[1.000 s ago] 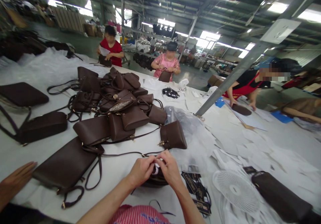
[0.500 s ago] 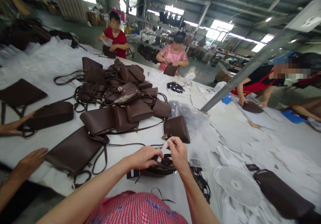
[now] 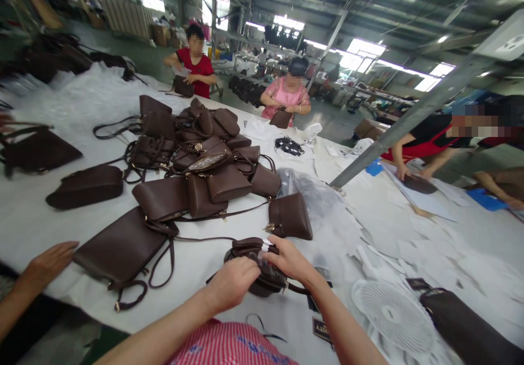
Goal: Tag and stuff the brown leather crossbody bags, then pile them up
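Small dark-brown leather handbag [image 3: 254, 264] sits on the white-covered worktable [image 3: 36, 228], near edge, right in front of the person. Both hands together on it: left hand [image 3: 232, 283] clamps the near side, right hand [image 3: 289, 259] pinches a small white paper slip [image 3: 267, 243] at the bag's top. Thin brown strap [image 3: 196, 239] trails left toward a flat brown leather pouch [image 3: 118, 249]. Heap of matching brown bags [image 3: 196, 157] behind, white plastic fan [image 3: 393, 314] to the right, a co-worker's hand [image 3: 49, 261] at far left. Risk, my read: the trailing strap snags the pouch if the bag gets lifted; the slip could tear or drop out of that light pinch.
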The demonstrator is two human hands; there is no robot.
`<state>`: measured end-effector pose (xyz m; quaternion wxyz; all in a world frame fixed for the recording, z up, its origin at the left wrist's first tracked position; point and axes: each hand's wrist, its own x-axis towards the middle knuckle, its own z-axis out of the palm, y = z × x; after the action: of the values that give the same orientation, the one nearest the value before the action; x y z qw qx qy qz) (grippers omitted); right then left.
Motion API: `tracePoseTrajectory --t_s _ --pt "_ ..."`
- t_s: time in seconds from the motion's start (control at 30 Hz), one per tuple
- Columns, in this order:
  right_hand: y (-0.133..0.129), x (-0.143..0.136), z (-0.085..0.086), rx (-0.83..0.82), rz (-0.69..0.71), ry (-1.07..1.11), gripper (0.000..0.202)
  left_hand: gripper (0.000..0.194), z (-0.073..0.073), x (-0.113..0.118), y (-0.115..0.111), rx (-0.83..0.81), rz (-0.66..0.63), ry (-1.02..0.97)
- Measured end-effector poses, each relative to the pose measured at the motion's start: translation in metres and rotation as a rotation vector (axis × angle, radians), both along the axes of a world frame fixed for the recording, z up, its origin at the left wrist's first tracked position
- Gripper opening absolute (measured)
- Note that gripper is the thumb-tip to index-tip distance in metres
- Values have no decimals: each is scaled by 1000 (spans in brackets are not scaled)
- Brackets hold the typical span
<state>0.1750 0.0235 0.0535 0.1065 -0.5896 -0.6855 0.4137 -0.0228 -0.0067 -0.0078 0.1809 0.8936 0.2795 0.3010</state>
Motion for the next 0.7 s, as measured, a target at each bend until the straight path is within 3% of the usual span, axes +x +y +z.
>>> tracePoseTrajectory --t_s 0.13,0.3,0.5,0.7 --pt "-10 0 -10 -393 -183 382 22 40 -30 12 -13 -78 52 256" --pt "-27 2 -20 -587 -184 497 31 29 -51 30 -4 -206 26 439" --pt "-29 8 -35 -478 -86 334 14 36 -63 47 -6 -192 -92 693" --pt "-13 1 -44 -220 -24 43 13 23 -70 59 -1 -139 -57 719"
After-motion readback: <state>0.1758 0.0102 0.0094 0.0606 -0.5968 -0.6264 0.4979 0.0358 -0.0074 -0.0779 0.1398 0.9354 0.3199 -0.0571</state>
